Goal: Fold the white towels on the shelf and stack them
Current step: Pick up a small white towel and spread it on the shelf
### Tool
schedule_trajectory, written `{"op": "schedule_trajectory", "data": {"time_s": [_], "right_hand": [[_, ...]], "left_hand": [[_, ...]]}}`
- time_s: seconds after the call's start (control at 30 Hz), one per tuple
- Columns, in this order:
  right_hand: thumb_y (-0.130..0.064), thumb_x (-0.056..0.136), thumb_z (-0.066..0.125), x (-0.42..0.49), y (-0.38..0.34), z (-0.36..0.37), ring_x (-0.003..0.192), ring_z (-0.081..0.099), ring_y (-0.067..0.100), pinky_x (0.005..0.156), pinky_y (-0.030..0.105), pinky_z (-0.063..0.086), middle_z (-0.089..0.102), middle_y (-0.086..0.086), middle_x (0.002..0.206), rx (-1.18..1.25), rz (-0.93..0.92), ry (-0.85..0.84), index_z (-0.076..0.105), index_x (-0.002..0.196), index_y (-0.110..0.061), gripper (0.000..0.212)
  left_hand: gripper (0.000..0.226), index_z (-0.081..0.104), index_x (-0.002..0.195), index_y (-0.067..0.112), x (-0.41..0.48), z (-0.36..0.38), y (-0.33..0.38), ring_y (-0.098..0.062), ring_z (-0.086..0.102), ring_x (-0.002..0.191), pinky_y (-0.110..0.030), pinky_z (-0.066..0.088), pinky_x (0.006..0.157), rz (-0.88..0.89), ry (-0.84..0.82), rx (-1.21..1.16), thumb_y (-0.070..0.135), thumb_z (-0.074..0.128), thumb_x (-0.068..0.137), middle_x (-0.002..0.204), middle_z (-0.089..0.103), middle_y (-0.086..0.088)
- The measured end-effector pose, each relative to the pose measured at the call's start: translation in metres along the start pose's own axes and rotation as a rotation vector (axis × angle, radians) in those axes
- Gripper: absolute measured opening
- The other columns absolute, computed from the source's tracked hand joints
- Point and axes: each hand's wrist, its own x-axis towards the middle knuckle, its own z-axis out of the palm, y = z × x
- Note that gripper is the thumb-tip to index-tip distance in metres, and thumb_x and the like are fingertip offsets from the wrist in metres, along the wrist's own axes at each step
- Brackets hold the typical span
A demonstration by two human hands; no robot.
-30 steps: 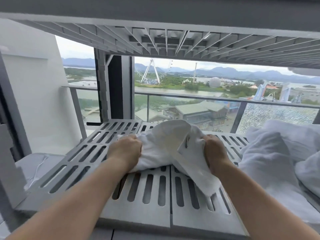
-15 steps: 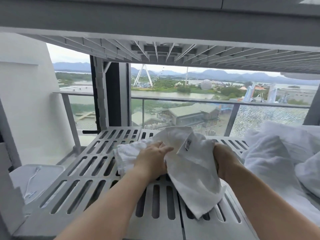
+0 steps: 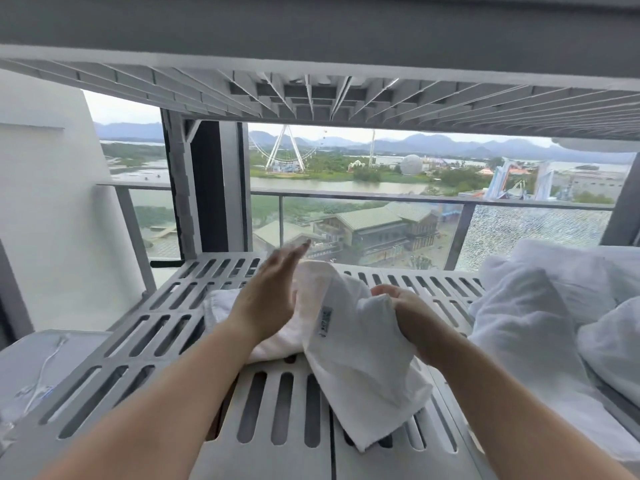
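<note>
Slotted grey shelf (image 3: 138, 341) runs under both hands. Just right of the right hand there's a heap of rumpled white towels (image 3: 540, 323). The towel (image 3: 349, 358) in play is bunched up between the hands, one end trailing down on the shelf. Right hand (image 3: 405, 317) has a fistful of it. Left hand (image 3: 266, 299) is flat with straight fingers over its left part, blurry, can't tell if it's touching. A small label (image 3: 325, 322) on the towel sits between the hands.

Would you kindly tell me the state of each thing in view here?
White towel: unfolded, rumpled, partly held up off the slatted shelf.
Left hand: open, fingers straight, blurred.
Right hand: grips the towel's raised part.
Towel pile: unfolded, heaped at right.
</note>
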Motion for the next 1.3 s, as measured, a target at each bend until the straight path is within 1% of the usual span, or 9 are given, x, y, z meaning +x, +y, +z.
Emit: {"op": "schedule_trajectory", "data": {"time_s": [0.17,0.4,0.53,0.63,0.73,0.87,1.1,1.2,1.3], "right_hand": [[0.004,0.083,0.063,-0.001,-0.007,-0.001,0.077,0.055,0.026,0.071,0.039,0.045,0.064,0.017,0.085,-0.020,0.010,-0.070,0.067,0.096,0.002,0.014],[-0.003,0.077,0.069,0.018,-0.009,-0.037,0.064,0.067,0.023,0.059,0.035,0.056,0.074,0.012,0.077,0.086,0.002,0.314,0.075,0.087,-0.008,0.012],[-0.006,0.085,0.059,0.025,-0.001,-0.064,0.097,0.067,0.030,0.089,0.035,0.049,0.074,0.013,0.103,-0.446,-0.021,0.669,0.072,0.101,-0.015,0.023],[-0.010,0.091,0.051,0.015,-0.004,-0.056,0.104,0.063,0.032,0.091,0.037,0.045,0.071,0.012,0.108,-0.603,-0.353,0.842,0.064,0.111,-0.016,0.024],[-0.023,0.089,0.063,0.009,-0.006,-0.035,0.101,0.065,0.022,0.088,0.033,0.047,0.071,-0.001,0.108,-0.747,-0.646,0.509,0.062,0.113,-0.025,0.024],[-0.036,0.089,0.061,0.014,0.014,-0.027,0.125,0.051,0.031,0.103,0.042,0.044,0.056,0.009,0.134,-1.089,-0.187,0.059,0.050,0.135,-0.023,0.048],[-0.018,0.090,0.047,0.023,0.024,-0.032,0.101,0.063,0.032,0.072,0.032,0.040,0.071,0.011,0.106,-0.924,-0.206,0.345,0.069,0.101,-0.015,0.025],[-0.018,0.092,0.048,0.027,0.026,-0.032,0.103,0.063,0.035,0.076,0.035,0.038,0.070,0.017,0.106,-0.721,-0.216,0.406,0.068,0.100,-0.009,0.024],[-0.015,0.092,0.047,0.028,0.029,-0.028,0.104,0.063,0.035,0.080,0.035,0.042,0.070,0.017,0.108,-0.677,-0.199,0.343,0.066,0.105,-0.012,0.023]], "left_hand": [[0.034,0.066,0.127,0.037,0.012,-0.010,0.021,-0.007,0.053,0.127,-0.025,0.044,0.095,-0.272,-0.045,-0.517,0.049,0.046,0.103,0.135,0.058,0.017],[0.029,0.071,0.078,0.028,0.005,0.005,0.041,-0.014,0.051,0.126,-0.040,0.040,0.109,-0.133,-0.205,0.063,0.054,0.065,0.090,0.132,0.064,0.003],[0.044,0.061,0.104,0.028,-0.003,0.018,0.056,-0.017,0.062,0.105,-0.041,0.045,0.102,-0.124,-0.234,0.161,0.067,0.058,0.086,0.103,0.068,0.006],[0.071,0.056,0.133,0.032,-0.007,0.028,0.067,-0.023,0.048,0.133,-0.049,0.025,0.118,-0.071,-0.404,0.378,0.078,0.046,0.081,0.135,0.060,0.002],[0.049,0.063,0.124,0.032,-0.018,0.036,0.077,-0.024,0.045,0.132,-0.042,0.040,0.106,-0.077,-0.446,0.416,0.063,0.050,0.088,0.139,0.052,0.002],[0.022,0.064,0.111,0.026,-0.030,0.042,0.089,-0.020,0.054,0.112,-0.033,0.050,0.084,-0.071,-0.335,0.459,0.038,0.050,0.099,0.120,0.061,0.004],[0.014,0.056,0.097,0.029,-0.030,0.023,0.114,-0.017,0.039,0.141,-0.051,-0.004,0.124,-0.099,-0.425,0.423,0.040,0.047,0.098,0.128,0.062,0.005],[0.016,0.051,0.097,0.028,-0.030,0.011,0.130,-0.018,0.058,0.098,-0.048,0.027,0.118,-0.167,-0.455,0.299,0.042,0.046,0.101,0.088,0.059,0.009],[0.034,0.059,0.091,0.028,-0.021,-0.001,0.138,-0.007,0.064,0.078,-0.026,0.049,0.072,-0.253,-0.559,0.081,0.059,0.047,0.098,0.082,0.065,0.010]]}}
